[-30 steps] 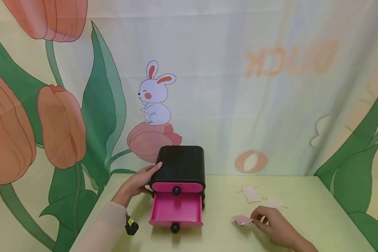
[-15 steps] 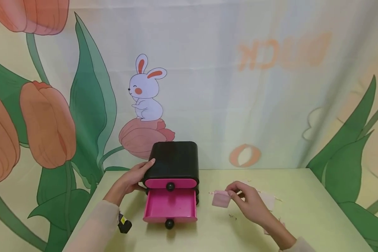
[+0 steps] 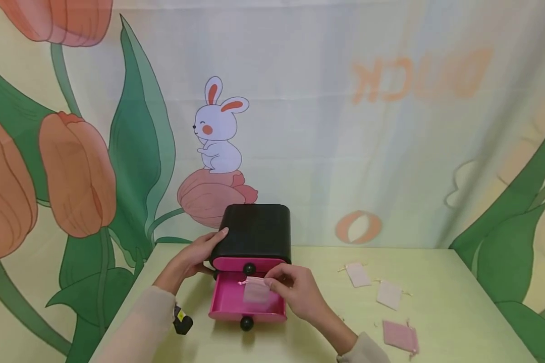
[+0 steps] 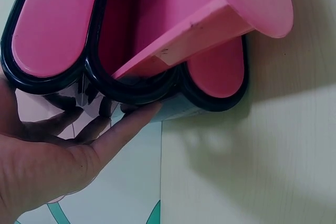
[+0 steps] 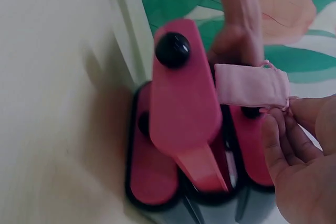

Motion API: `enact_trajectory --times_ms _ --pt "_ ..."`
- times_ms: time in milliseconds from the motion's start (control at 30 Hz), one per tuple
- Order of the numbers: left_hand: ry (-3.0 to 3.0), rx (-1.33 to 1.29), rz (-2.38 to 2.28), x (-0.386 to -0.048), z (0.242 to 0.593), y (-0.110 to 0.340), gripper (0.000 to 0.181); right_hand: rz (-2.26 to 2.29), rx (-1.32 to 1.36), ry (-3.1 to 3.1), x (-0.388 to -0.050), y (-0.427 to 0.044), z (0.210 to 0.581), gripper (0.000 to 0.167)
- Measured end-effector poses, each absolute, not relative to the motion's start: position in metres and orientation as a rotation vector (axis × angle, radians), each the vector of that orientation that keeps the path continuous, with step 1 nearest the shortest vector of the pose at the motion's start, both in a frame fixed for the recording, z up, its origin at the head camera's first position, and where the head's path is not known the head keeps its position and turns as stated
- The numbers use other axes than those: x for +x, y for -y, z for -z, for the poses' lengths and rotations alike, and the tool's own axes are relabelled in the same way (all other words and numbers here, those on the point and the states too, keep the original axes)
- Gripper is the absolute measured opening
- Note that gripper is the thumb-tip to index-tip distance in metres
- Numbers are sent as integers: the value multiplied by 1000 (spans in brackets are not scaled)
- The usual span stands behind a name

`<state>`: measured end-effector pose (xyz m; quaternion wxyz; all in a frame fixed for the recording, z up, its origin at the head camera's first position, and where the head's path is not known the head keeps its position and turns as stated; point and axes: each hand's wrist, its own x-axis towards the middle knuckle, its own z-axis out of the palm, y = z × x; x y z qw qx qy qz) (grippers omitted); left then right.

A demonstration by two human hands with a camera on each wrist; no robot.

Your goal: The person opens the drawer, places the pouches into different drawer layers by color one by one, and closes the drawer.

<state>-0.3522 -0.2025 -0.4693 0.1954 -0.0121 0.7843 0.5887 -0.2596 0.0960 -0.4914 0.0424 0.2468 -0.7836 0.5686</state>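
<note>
A black drawer unit (image 3: 256, 229) with pink drawers stands on the table, its middle drawer (image 3: 224, 298) pulled out. My left hand (image 3: 193, 256) grips the unit's left side, thumb on the top edge; in the left wrist view the fingers of this hand (image 4: 58, 158) lie against the black shell. My right hand (image 3: 301, 292) pinches a small pale pink drawstring pouch (image 3: 256, 293) by its gathered top, over the open drawer. The right wrist view shows the pouch (image 5: 251, 85) hanging from the fingertips of the right hand (image 5: 307, 161), beside the drawer's round black knob (image 5: 172, 50).
Two pale pouches (image 3: 358, 275) (image 3: 389, 295) and a darker pink pouch (image 3: 400, 336) lie on the table (image 3: 449, 302) to the right. A printed curtain (image 3: 318, 151) hangs behind the table. A black object with a yellow mark (image 3: 182, 321) is at the left wrist.
The right hand has picked up the pouch from the table and carried it left to above the open drawer. The left hand has stayed on the unit.
</note>
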Motion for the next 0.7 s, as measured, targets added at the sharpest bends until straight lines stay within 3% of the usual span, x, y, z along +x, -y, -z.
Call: enact_trajectory --times_ms 300,467,700 --pt "-2205 -53 -1655 -354 470 207 98 -1697 763 2441 -268 -69 501 8" --pt "-2196 -62 -1668 -354 471 208 98 -1716 729 2495 -269 -61 506 1" --pt "-2191 -49 -1666 -353 472 205 98 -1717 700 2493 -270 -54 515 3"
